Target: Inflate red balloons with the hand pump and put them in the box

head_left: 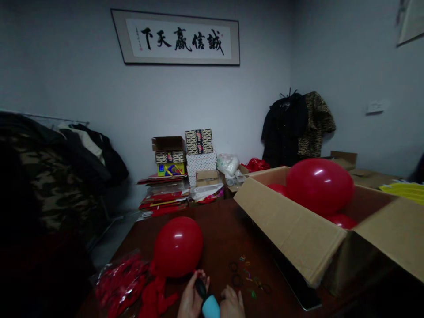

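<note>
A round, inflated red balloon (178, 247) rests low over the table, its near right side close to my left fingertips. My left hand (191, 297) is turned palm up, fingers curled around a light-blue tool with a black rounded end (210, 306). The black end lies along the palm, and the blue part points toward me, cut off by the bottom edge. My right hand (232, 303) is just right of the blue part, fingers bent inward. Whether it pinches anything is hidden. Left of the hands lie uninflated red balloons (121, 282) in a clear bag, some spilling out.
An open cardboard box (288, 221) with several inflated red balloons stands at right, its flap jutting over a dark flat device (298, 282). Small rubber bands (237, 280) are scattered on the brown table (218, 229). Stacked boxes (200, 163) stand at the back; clothes (66, 168) hang left.
</note>
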Demonstrator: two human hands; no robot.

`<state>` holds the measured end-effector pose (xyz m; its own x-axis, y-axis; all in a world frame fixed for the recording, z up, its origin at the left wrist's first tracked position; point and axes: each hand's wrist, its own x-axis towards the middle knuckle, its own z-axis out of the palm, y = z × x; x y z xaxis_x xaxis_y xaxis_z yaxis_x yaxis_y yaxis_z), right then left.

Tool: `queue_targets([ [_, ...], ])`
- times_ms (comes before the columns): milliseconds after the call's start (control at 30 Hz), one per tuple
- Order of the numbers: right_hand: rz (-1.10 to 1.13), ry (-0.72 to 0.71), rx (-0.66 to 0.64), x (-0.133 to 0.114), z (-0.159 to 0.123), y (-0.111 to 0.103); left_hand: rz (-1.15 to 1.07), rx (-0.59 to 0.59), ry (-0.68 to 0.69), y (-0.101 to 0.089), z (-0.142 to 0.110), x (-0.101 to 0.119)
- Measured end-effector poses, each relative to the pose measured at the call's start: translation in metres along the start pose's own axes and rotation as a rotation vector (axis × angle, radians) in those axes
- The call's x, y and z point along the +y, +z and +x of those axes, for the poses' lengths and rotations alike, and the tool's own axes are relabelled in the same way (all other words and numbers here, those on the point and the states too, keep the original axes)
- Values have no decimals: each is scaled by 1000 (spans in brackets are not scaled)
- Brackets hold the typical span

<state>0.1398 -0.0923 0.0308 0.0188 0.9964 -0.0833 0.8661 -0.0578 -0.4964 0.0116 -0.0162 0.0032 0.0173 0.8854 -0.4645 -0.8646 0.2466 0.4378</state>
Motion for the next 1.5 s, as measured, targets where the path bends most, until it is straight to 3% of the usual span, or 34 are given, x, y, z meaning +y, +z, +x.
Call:
queue_targets([
  [267, -97, -21, 13, 9, -18, -3, -20, -173, -183, -4, -1, 5],
  [1033, -168, -45, 57, 0, -16, 17, -147, -227, -72, -14, -6, 3],
  [1500, -176, -56, 45, -5, -22, 7, -3, -82, 45, 2, -10, -5],
])
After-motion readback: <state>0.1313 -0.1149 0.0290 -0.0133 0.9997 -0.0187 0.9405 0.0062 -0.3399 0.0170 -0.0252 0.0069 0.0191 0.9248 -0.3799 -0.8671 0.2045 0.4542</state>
